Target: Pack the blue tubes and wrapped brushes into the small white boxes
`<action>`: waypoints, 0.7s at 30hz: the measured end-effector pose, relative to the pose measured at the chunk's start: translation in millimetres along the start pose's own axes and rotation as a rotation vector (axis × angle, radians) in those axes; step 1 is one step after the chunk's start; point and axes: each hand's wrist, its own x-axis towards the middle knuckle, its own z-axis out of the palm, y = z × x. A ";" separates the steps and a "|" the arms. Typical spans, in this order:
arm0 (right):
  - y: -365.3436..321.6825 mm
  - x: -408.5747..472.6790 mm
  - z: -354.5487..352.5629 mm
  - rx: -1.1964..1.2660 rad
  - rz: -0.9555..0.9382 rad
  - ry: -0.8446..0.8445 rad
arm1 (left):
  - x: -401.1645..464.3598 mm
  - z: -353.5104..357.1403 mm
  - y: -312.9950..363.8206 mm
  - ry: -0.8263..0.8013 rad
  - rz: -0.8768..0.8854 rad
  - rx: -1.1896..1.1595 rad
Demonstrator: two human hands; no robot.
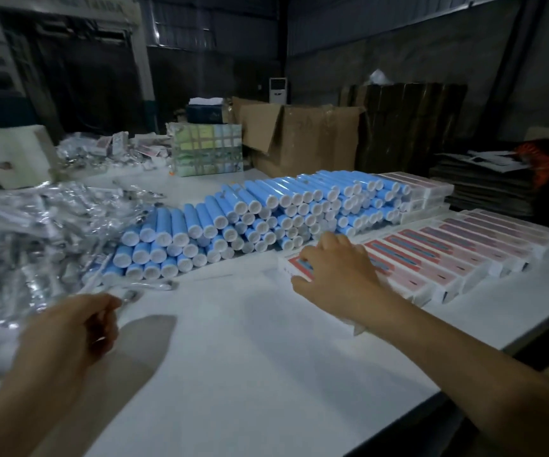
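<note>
A long stack of blue tubes [266, 212] with white caps lies across the middle of the white table [233, 341]. Wrapped brushes [29, 232] in clear plastic form a heap at the left. A row of small white boxes [457, 255] with red and blue print lies at the right. My right hand [335, 268] grips the nearest box [294, 265] at the left end of that row, fingers curled over its top. My left hand [78, 324] pinches one wrapped brush [128, 293] near the front edge of the heap.
Open cardboard cartons [299, 140] and a taped bundle [207, 150] stand at the far side of the table. More small boxes [424, 189] are stacked behind the tubes. Flattened dark sheets [484, 186] lie off the table's right side.
</note>
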 end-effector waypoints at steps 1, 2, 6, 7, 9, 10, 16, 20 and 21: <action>-11.5 1.6 -3.2 0.084 -0.044 0.062 | -6.6 6.0 3.5 0.016 0.029 0.013; -25.6 2.6 -6.1 0.191 -0.099 0.128 | -13.6 12.5 7.1 0.016 0.070 0.018; -88.4 9.7 -2.6 0.432 -0.275 0.182 | -26.2 23.7 15.6 0.057 0.116 0.054; -104.6 11.6 1.5 0.456 -0.308 0.167 | -29.9 25.1 18.3 0.074 0.099 0.069; -130.2 14.0 13.1 0.483 -0.323 0.123 | -33.3 26.7 19.8 0.088 0.068 0.077; -140.3 14.9 20.5 0.499 -0.317 0.089 | -34.6 25.9 20.1 0.090 0.067 0.088; -159.0 15.8 46.7 0.439 -0.372 -0.074 | -33.5 20.4 19.4 0.040 0.056 0.111; -154.9 14.6 48.0 0.436 -0.389 -0.071 | -37.1 19.3 22.3 0.034 0.041 0.123; -152.8 15.7 49.6 0.456 -0.379 -0.076 | -36.9 16.6 25.7 0.040 0.042 0.120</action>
